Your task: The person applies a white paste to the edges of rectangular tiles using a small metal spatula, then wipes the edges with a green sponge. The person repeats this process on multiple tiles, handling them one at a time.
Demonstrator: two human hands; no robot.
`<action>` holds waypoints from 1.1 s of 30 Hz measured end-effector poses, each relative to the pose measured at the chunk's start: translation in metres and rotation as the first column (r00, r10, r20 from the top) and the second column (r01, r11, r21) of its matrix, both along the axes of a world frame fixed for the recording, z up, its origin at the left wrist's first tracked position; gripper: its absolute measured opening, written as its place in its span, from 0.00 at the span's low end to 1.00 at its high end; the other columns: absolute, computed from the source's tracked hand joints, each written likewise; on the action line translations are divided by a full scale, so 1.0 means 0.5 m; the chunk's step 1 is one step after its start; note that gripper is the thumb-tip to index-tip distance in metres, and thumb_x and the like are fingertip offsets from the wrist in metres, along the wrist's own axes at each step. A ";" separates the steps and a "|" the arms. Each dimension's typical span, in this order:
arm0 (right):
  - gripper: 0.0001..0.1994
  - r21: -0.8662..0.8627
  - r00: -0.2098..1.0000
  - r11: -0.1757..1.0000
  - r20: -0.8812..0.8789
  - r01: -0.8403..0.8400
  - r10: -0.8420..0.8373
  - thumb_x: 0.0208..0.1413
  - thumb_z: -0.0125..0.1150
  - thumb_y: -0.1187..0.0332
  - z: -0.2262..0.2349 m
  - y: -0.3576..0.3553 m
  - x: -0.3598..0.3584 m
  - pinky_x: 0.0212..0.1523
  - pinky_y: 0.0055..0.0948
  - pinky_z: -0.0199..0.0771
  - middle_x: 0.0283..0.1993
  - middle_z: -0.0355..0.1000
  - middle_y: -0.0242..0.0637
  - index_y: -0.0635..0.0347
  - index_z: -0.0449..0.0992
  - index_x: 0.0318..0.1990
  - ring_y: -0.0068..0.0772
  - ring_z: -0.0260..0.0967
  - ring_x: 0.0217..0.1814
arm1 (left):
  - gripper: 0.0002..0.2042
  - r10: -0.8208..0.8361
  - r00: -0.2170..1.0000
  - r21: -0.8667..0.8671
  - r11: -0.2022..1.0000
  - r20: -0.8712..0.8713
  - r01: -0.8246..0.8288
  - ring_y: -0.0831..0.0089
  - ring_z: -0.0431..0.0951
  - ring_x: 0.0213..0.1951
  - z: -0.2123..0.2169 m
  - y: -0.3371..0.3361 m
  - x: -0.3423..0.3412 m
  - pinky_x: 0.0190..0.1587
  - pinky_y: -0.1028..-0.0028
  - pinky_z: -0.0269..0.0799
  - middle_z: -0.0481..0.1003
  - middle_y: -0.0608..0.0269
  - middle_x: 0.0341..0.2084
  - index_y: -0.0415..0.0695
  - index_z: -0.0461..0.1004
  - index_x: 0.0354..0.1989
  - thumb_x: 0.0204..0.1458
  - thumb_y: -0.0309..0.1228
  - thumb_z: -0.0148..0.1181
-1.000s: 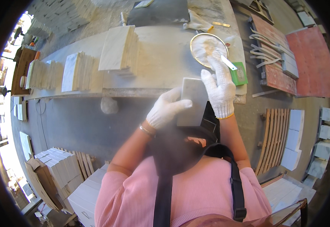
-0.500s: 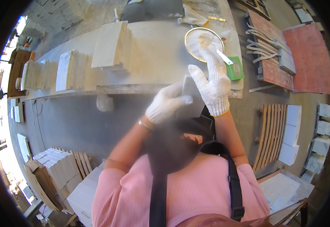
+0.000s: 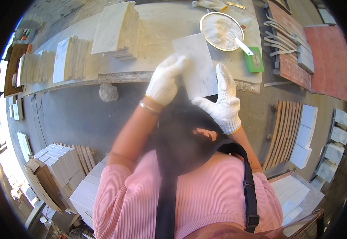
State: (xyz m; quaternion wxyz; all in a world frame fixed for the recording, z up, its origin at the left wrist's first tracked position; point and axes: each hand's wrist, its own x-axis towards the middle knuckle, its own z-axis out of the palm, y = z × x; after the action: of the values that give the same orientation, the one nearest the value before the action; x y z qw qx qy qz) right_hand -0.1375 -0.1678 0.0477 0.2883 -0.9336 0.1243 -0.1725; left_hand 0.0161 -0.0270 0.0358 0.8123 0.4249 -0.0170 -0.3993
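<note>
A white, grey-veined marble tile point(image 3: 199, 65) is held tilted over the near edge of the workbench. My left hand point(image 3: 166, 79), in a white knit glove, has its fingers closed on the tile's left edge. My right hand point(image 3: 224, 103), gloved the same way, is beside the tile's lower right corner, its fingers stretched up and its thumb spread apart. Just beyond the tile stands a round, metal-rimmed bowl point(image 3: 215, 34) of white powdery material. A white-handled tool point(image 3: 244, 46) rests across its rim, and a green box point(image 3: 254, 59) lies beside it.
Stacked marble tiles point(image 3: 115, 30) and a row of upright tiles point(image 3: 72, 59) stand on the dusty workbench point(image 3: 157, 30) to the left. A slatted pallet point(image 3: 283, 135) is on the floor at right. Tile stacks point(image 3: 60, 165) stand at lower left.
The tile has turned from a dark, foreshortened view to its pale face and moved up over the bench edge. My right hand has come down from the bowl; my left hand has risen.
</note>
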 end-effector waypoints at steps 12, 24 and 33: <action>0.60 0.010 0.993 0.999 0.116 -0.031 0.029 0.36 0.88 0.55 0.024 -0.004 -0.003 0.73 0.39 0.66 0.77 0.59 0.56 0.68 0.57 0.76 0.51 0.62 0.76 | 0.21 -0.024 0.996 -0.072 0.997 -0.084 0.018 0.66 0.76 0.58 -0.004 0.005 0.005 0.64 0.63 0.71 0.76 0.59 0.56 0.35 0.69 0.65 0.68 0.34 0.57; 0.39 0.547 0.976 0.816 -0.008 0.188 -0.219 0.56 0.75 0.69 0.035 -0.087 -0.059 0.67 0.37 0.71 0.70 0.69 0.46 0.64 0.64 0.74 0.37 0.69 0.69 | 0.19 -0.074 0.997 -0.003 0.997 -0.004 0.074 0.75 0.77 0.55 -0.013 0.001 -0.016 0.58 0.73 0.73 0.79 0.61 0.54 0.35 0.73 0.61 0.71 0.36 0.54; 0.25 0.908 0.981 0.379 -0.138 0.180 -0.137 0.68 0.61 0.63 0.044 -0.058 -0.042 0.36 0.19 0.72 0.54 0.79 0.34 0.65 0.73 0.68 0.16 0.71 0.39 | 0.23 -0.181 0.984 -0.025 0.983 -0.005 0.180 0.68 0.74 0.61 -0.014 -0.021 -0.023 0.67 0.66 0.67 0.74 0.58 0.60 0.33 0.66 0.68 0.70 0.35 0.54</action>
State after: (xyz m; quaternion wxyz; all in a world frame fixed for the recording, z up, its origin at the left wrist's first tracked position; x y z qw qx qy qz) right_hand -0.1586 -0.1966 0.0698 0.7331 -0.6081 0.2929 -0.0842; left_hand 0.0046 -0.0374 0.0289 0.7779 0.4103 -0.0573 -0.4726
